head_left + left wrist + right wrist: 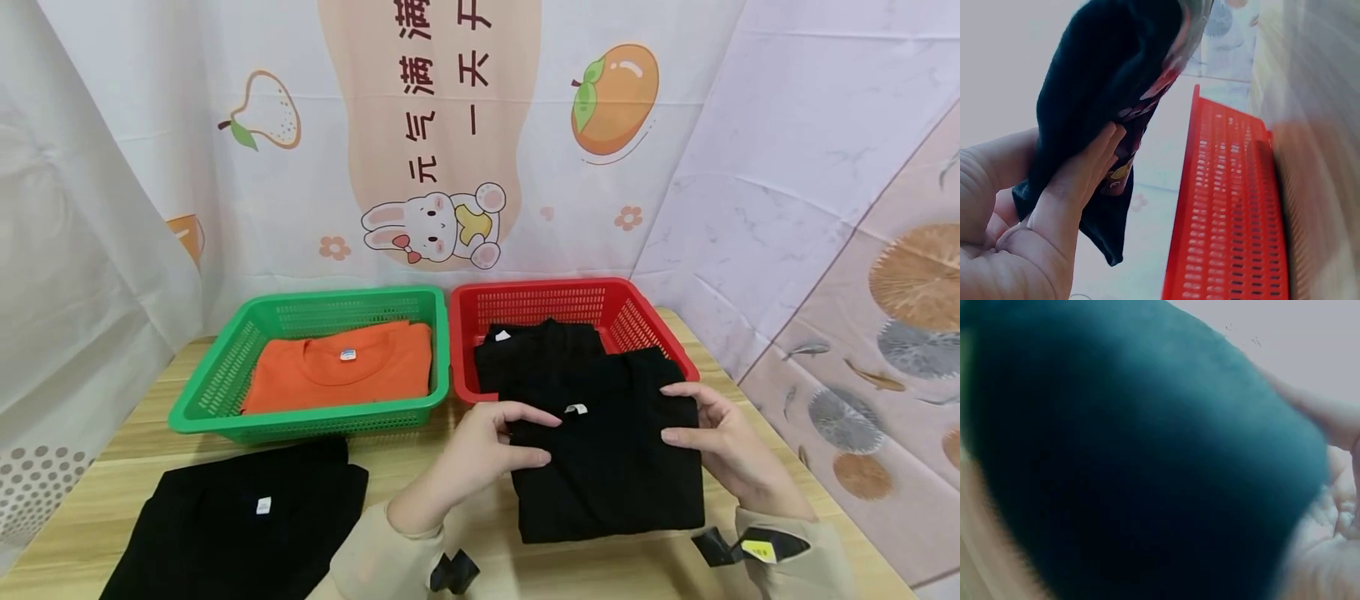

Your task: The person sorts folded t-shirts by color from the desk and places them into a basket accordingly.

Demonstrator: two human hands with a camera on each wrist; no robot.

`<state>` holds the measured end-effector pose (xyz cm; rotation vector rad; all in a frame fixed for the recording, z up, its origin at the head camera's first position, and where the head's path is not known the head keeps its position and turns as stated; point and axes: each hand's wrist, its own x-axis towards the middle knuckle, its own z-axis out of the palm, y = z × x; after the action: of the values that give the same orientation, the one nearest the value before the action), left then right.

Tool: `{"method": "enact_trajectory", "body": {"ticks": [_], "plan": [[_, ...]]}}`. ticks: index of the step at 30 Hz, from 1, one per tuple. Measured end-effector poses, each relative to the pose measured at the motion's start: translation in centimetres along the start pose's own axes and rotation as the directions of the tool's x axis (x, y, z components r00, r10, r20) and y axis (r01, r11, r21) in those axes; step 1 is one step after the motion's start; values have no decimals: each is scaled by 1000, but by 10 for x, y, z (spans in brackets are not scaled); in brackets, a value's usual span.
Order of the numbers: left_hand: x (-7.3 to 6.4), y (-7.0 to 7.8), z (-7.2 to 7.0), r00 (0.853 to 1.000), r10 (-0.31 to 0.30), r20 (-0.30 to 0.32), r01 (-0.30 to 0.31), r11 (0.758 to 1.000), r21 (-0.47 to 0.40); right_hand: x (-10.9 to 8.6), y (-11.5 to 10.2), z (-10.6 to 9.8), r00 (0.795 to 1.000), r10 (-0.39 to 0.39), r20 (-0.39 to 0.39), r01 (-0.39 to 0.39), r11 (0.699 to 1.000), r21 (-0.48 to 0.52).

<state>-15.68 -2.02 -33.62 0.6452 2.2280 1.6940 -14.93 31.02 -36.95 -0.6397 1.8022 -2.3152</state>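
Observation:
A folded black T-shirt (607,467) with a white neck tag is held up between both hands, its far part overlapping the red basket's front rim in the head view. My left hand (495,446) pinches its left edge, thumb and index finger on top. At the opposite edge, my right hand (731,442) grips the cloth the same way. The left wrist view shows a coloured print (1124,165) on the shirt's underside, with fingers beneath it. Dark cloth (1147,456) fills most of the right wrist view.
The red basket (465,333) contains another black garment (525,354). Left of it, a green basket (197,400) holds a folded orange T-shirt (345,375). A second black T-shirt (225,533) lies on the wooden table (420,467) at front left. A printed curtain (555,233) hangs behind.

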Motion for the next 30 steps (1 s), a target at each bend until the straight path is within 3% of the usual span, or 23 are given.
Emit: {"method": "enact_trajectory", "body": {"ticks": [3,6,11,15,18,22,27,30], "plan": [[5,3,-7,1000,-15,-12,15,1000,-7,7,-5,5,998,9,-57,-11,1000,-26],[10,6,-13,999,-32,-30,32,999,-20,14,-9,12,986,34,-165,-51,994,-98],[18,8,-21,998,-25,-58,22,998,-66,29,-20,25,932,85,-352,-157,971,-182],[22,10,-22,995,-39,-90,29,994,-104,45,-30,31,900,153,-409,-203,976,-80],[26,10,-22,992,-56,-113,40,989,-142,55,-34,34,896,204,-394,-201,978,49],[34,10,-22,986,-94,-136,58,966,-251,66,-38,34,918,256,-302,-219,964,153],[42,9,-24,978,-127,-163,62,933,-355,74,-43,30,949,277,-152,-243,947,209],[46,7,-27,972,-138,-191,59,927,-371,79,-45,30,954,276,-113,-256,953,162]]}}
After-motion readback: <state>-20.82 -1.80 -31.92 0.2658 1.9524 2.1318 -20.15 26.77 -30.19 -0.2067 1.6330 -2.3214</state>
